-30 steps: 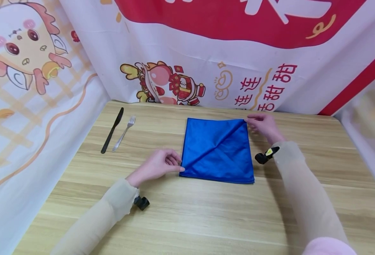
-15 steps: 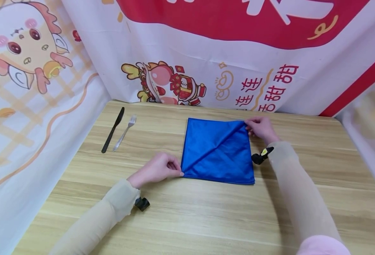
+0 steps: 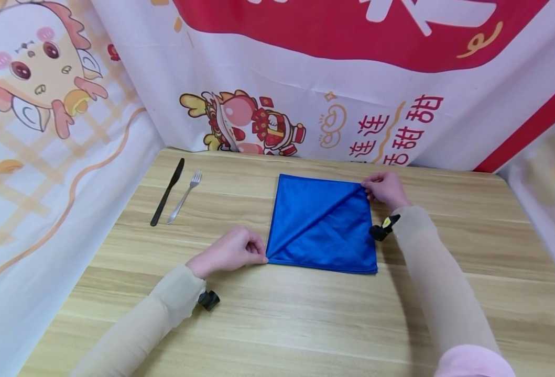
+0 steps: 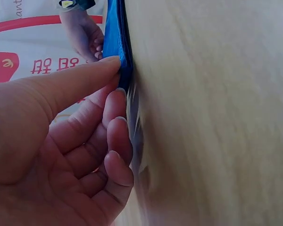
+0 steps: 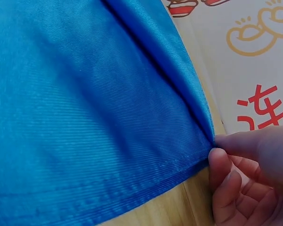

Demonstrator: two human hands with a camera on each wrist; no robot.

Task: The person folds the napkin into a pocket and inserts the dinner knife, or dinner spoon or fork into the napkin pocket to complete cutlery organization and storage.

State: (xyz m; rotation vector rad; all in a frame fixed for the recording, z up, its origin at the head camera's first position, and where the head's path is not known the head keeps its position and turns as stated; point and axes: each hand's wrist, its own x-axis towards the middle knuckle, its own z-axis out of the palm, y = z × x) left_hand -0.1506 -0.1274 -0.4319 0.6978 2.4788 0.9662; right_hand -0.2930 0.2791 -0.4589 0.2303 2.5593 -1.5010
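Note:
A blue cloth napkin (image 3: 322,225) lies folded in a square on the table, with a diagonal fold running from its near left corner to its far right corner. My left hand (image 3: 232,251) pinches the near left corner between thumb and index finger; the left wrist view shows the layered napkin edge (image 4: 125,52) at the thumb tip. At the far right corner my right hand (image 3: 387,189) pinches the end of the diagonal fold. In the right wrist view the fold narrows to a point under the right hand's thumb and fingers (image 5: 221,165).
To the left on the wooden table (image 3: 277,324) lie a black knife (image 3: 167,192) and a silver fork (image 3: 184,197), side by side. A printed white and red cloth (image 3: 268,68) hangs along the table's far edge, and another patterned cloth (image 3: 60,173) on the left.
Both hands have closed their pinch on the napkin's corners. The left hand has shifted slightly nearer, the right slightly inward, and the diagonal fold now looks straighter and tauter.

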